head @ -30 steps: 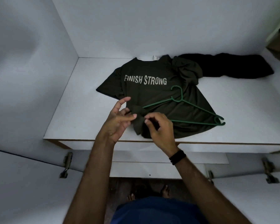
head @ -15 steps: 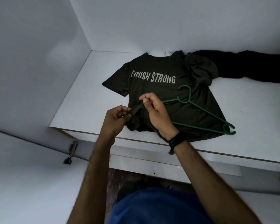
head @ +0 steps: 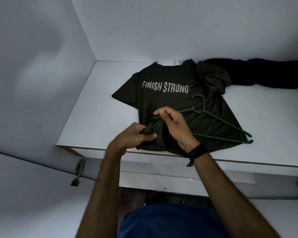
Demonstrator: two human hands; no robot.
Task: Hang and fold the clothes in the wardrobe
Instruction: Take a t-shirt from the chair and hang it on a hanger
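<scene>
Nearest the camera, a blue garment on the person filled the bottom of the view, with both bare forearms reaching up from it toward the wardrobe shelf. A black wristband circled the right wrist. The left hand gripped a bunched fold of the dark green T-shirt at its near hem, fingers curled round the fabric, just above the shelf's front edge. The right hand was beside it, its fingers curled and pinching at the raised cloth where one end of the green hanger met it. The hanger lay on the shirt's lower right part, hook toward the printed words, its far end touching the shirt's right edge. The shirt lay spread front up on the white shelf, reading FINISH STRONG, with one sleeve crumpled at its upper right. Behind that, against the back wall, lay a black garment.
</scene>
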